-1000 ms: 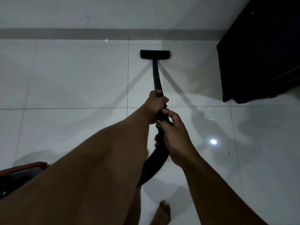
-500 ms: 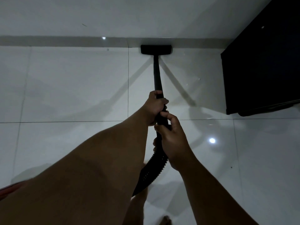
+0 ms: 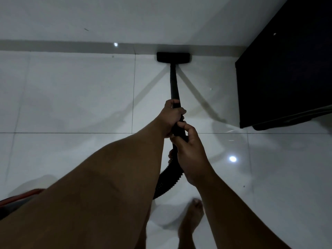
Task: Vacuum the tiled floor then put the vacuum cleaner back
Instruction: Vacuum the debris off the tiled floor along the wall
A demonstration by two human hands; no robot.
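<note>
A black vacuum wand (image 3: 173,81) runs away from me to a flat black floor head (image 3: 173,57), which rests on the white tiled floor (image 3: 75,97) right against the skirting at the wall. My left hand (image 3: 172,117) grips the wand higher up. Just behind it, my right hand (image 3: 190,151) holds the wand where the ribbed black hose (image 3: 166,182) begins. The hose curves down and left behind my left forearm. A red and dark part of the vacuum cleaner body (image 3: 19,200) shows at the lower left edge.
A dark cabinet (image 3: 283,69) stands on the right, close to the floor head, its base just off the floor. A grey skirting strip (image 3: 71,46) lines the wall ahead. My bare foot (image 3: 191,220) is on the tiles below my hands. Glossy tiles reflect a ceiling light.
The floor head has been pushed forward from mid-tile to the skirting at the wall. I have stepped forward, and my foot is back in view at the bottom.
</note>
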